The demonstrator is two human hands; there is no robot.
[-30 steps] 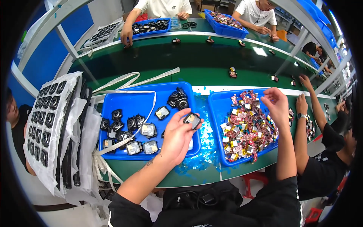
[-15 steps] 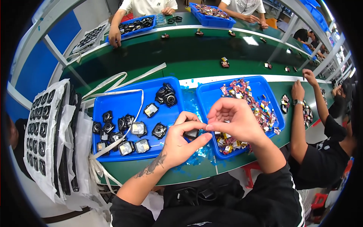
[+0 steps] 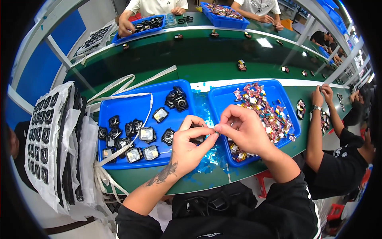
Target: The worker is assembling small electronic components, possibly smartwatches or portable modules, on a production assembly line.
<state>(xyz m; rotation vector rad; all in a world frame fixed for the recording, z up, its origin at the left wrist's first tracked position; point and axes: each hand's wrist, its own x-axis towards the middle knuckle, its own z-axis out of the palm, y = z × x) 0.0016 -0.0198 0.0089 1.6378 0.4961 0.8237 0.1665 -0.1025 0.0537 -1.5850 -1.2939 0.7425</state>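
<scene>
My left hand [image 3: 186, 148] is closed round a dark watch case [image 3: 197, 139], mostly covered by the fingers. Thumb and index finger of my right hand [image 3: 247, 132] pinch together at the left fingertips; whatever lies between them is too small to make out. Left of my hands, a blue tray [image 3: 175, 156] holds black watch cases, some with a pale square face up, such as this watch case [image 3: 151, 152]. Under and behind my right hand, a second blue tray [image 3: 224, 104] contains a heap of small red, white and yellow electronic parts [image 3: 274, 119].
Blue film scraps [image 3: 205, 161] litter the green table between the trays. A white strap [image 3: 149, 109] crosses the left tray. Trays of watch cases [image 3: 41, 137] are stacked at left. Beyond runs a green conveyor [image 3: 191, 51] carrying parts; co-workers sit opposite and at right.
My right fingers have curled in from a more spread pose and now pinch beside the left fingertips. Parts on the conveyor have shifted right. A co-worker's hand opposite has moved to a tray.
</scene>
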